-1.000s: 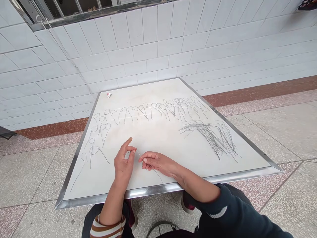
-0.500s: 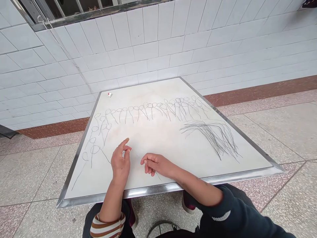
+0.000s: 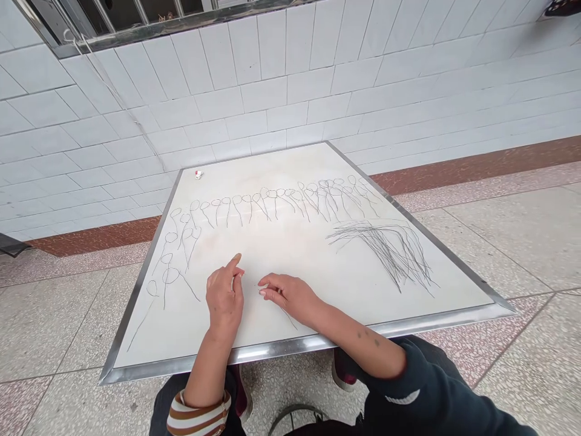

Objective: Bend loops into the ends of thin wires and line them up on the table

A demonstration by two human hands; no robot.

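My left hand [image 3: 226, 297] hovers over the near middle of the white table [image 3: 281, 248], its thumb and a finger brought close together. Anything held there is too fine to make out. Facing it, my right hand [image 3: 293, 297] pinches with thumb and forefinger. A thin dark wire [image 3: 289, 318] trails out below that hand toward the near edge; its other end is hidden. Beyond my hands, several looped wires [image 3: 227, 209] lie in a row with their tails toward me. More looped wires [image 3: 171, 275] spread down the left side.
At the right lies a loose bundle of dark wires [image 3: 385, 248], mostly bent. A small white and red object [image 3: 198, 175] sits at the far left corner. Metal trim [image 3: 281, 347] edges the table, and a white tiled wall [image 3: 263, 91] stands behind it.
My right hand has turned, and its curled lower fingers are less visible. My left hand has shifted slightly right. The view has moved a little; the wires on the table lie as before.
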